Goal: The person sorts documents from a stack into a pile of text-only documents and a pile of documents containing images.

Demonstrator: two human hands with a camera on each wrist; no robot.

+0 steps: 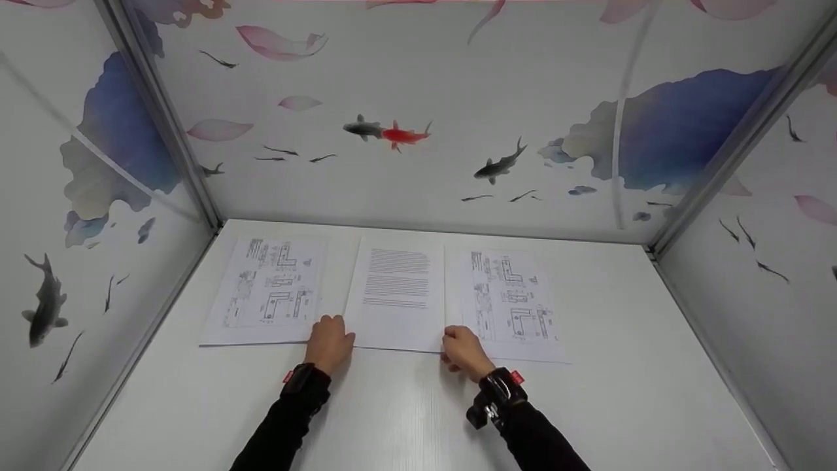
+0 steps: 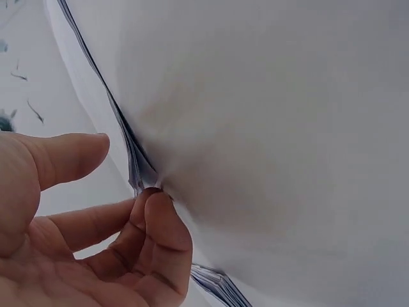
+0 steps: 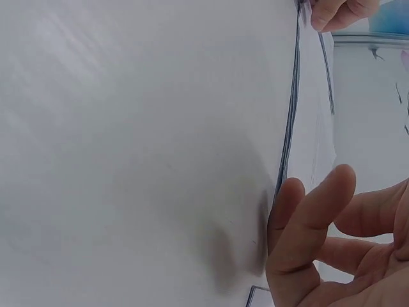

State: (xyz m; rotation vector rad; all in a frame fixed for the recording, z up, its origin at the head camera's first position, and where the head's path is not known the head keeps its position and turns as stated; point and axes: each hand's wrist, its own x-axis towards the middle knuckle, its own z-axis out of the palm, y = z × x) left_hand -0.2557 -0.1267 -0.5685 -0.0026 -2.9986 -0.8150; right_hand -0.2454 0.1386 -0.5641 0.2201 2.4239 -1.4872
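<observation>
A stack of text-printed paper [image 1: 396, 327] lies on the white table between two stacks of line-drawing sheets. My left hand [image 1: 330, 343] holds its near left corner, beside the left drawing stack [image 1: 261, 330]. In the left wrist view the curled fingers [image 2: 169, 224] press at the fanned sheet edges, and the thumb stands apart over the paper. My right hand [image 1: 467, 352] is at the near right corner, bent fingers [image 3: 287, 201] against the stack's edge. The right drawing stack [image 1: 523, 350] lies just beyond that hand, partly hidden by it.
White panels painted with fish and petals enclose the table [image 1: 628, 353] at the back and both sides. Grey metal posts [image 1: 732, 144] stand at the back corners. Dark sleeves and wrist-worn devices [image 1: 500, 389] reach in from the near side.
</observation>
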